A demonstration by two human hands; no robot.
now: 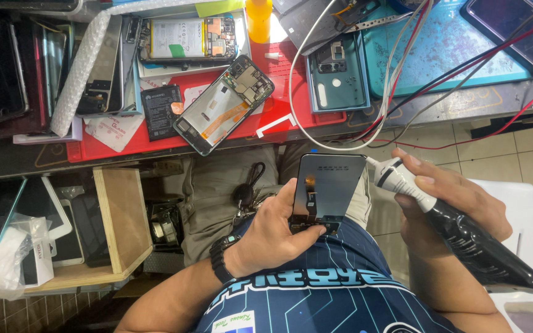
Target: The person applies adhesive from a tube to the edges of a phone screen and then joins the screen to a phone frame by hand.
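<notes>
My left hand grips a dark phone screen panel by its lower edge, back side facing up, held over my lap. My right hand holds a black-and-white corded handheld tool, its white tip touching the panel's upper right edge. A white cable runs from the tip up to the bench. A black watch sits on my left wrist.
An opened phone and a loose battery lie on a red mat. A teal back cover, another opened phone, stacked phones at left, a wooden shelf, red and black wires.
</notes>
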